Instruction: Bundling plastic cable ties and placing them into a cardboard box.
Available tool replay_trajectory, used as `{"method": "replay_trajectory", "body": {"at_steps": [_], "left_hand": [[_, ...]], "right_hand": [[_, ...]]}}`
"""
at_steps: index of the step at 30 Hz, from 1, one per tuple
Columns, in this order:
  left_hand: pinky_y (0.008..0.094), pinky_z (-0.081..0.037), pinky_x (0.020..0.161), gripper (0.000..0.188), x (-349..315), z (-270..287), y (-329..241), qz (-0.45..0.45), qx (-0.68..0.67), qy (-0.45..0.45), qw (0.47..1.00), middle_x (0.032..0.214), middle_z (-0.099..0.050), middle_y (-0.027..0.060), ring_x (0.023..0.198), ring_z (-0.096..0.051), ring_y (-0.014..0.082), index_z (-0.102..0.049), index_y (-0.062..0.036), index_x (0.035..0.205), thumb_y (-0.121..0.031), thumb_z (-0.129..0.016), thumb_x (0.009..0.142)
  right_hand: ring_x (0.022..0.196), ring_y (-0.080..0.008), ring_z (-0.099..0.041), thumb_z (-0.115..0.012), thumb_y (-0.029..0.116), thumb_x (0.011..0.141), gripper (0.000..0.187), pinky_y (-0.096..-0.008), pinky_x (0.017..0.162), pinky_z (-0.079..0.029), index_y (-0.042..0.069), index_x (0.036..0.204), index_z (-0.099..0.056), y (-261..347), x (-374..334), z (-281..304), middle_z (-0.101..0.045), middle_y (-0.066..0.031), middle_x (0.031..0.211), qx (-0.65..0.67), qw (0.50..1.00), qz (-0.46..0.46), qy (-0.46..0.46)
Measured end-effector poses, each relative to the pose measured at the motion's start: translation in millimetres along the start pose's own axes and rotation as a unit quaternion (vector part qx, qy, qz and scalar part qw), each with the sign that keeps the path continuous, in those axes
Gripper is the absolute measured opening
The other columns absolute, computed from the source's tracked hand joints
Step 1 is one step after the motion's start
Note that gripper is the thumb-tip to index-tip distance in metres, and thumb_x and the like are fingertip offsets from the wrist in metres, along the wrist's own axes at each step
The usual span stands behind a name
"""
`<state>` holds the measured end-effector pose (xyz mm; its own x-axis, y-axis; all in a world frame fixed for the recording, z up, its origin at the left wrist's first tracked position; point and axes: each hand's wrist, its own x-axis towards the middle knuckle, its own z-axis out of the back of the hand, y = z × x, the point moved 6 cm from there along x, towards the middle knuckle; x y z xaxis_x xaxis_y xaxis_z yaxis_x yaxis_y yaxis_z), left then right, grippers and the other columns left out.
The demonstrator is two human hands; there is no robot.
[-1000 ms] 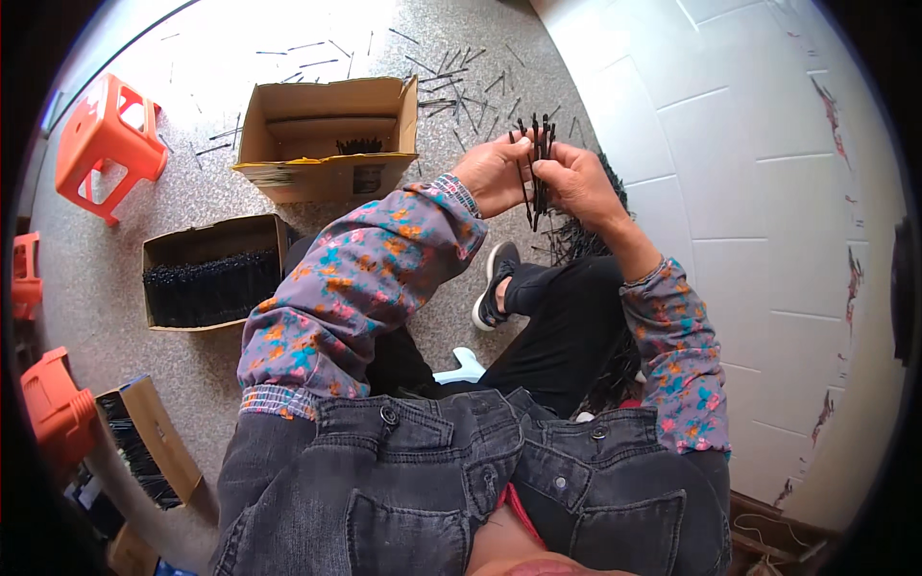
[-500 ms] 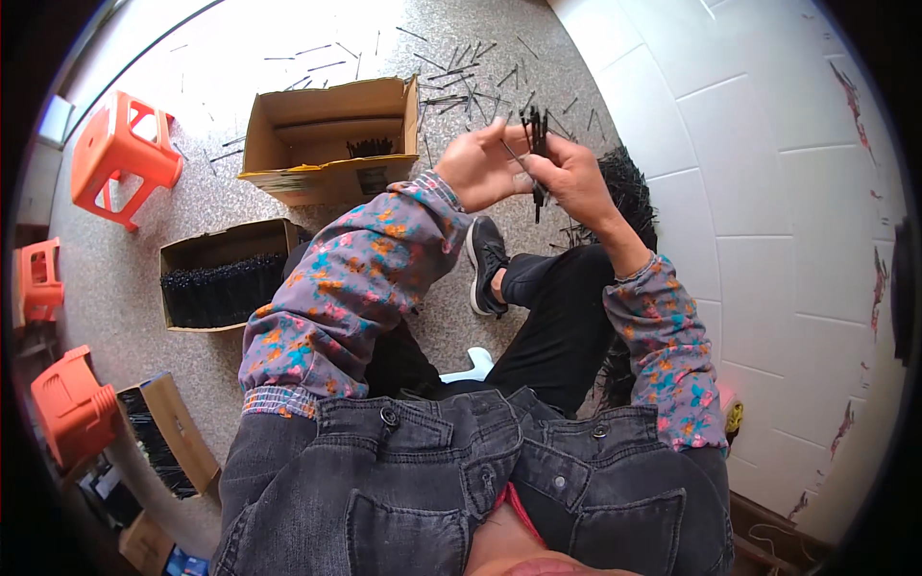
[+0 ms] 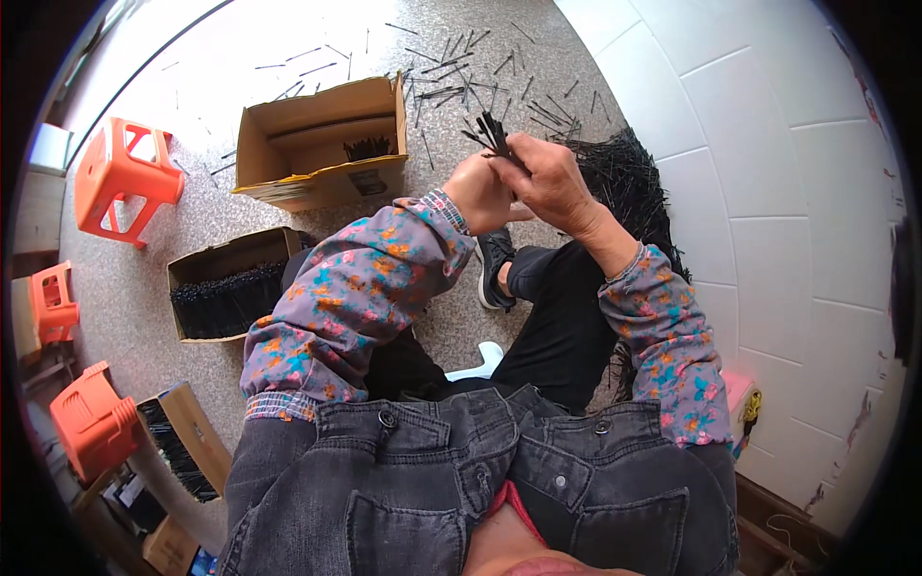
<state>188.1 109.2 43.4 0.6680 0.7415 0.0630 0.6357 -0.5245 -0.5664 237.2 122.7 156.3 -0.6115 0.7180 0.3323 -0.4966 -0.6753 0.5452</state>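
My left hand (image 3: 477, 192) and my right hand (image 3: 545, 175) meet in front of me, both closed around a small bundle of thin black sticks (image 3: 494, 133) that fans out above the fingers. A large heap of the same black sticks (image 3: 624, 173) lies on the floor just right of my hands, against the white tiled wall. More loose black sticks (image 3: 461, 82) are scattered on the speckled floor beyond. My legs in black trousers and a dark shoe (image 3: 495, 259) sit below the hands.
An open cardboard box (image 3: 322, 144) with a few sticks stands ahead left. A second box (image 3: 226, 283) packed with black sticks lies nearer left; a third box (image 3: 182, 437) is at lower left. Orange plastic stools (image 3: 125, 178) stand along the left. White tiled wall (image 3: 768, 192) at right.
The bundle in my hands has tilted from upright to leaning left, and my hands have closed in around it. The view has shifted slightly.
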Motion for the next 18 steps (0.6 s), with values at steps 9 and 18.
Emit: {"method": "replay_trajectory", "body": {"at_steps": [9,18], "left_hand": [[0.0463,-0.030,0.096,0.058,-16.9,16.3,-9.6,0.139,0.003,-0.340,0.930,0.110,-0.056,0.0084,0.108,-0.049,0.0192,-0.045,0.0001,0.122,-0.045,-0.053,0.086],[0.0427,-0.039,0.092,0.046,9.1,18.6,-31.1,0.005,0.014,-0.196,0.981,0.111,-0.057,0.0139,0.102,-0.054,0.0246,-0.049,0.0001,0.118,-0.038,-0.043,0.093]], "right_hand": [[0.053,-0.0132,-0.049,-0.058,0.018,0.082,0.017,-0.0280,0.046,-0.038,0.001,0.080,-0.056,-56.9,-6.4,2.7,-0.053,-0.0042,0.061,0.254,0.923,-0.283,0.057],[0.044,-0.0038,-0.041,-0.055,0.020,0.087,0.015,-0.0188,0.038,-0.031,0.006,0.085,-0.058,-52.4,-7.2,-30.5,-0.048,0.0038,0.058,0.395,0.857,-0.283,0.171]]}}
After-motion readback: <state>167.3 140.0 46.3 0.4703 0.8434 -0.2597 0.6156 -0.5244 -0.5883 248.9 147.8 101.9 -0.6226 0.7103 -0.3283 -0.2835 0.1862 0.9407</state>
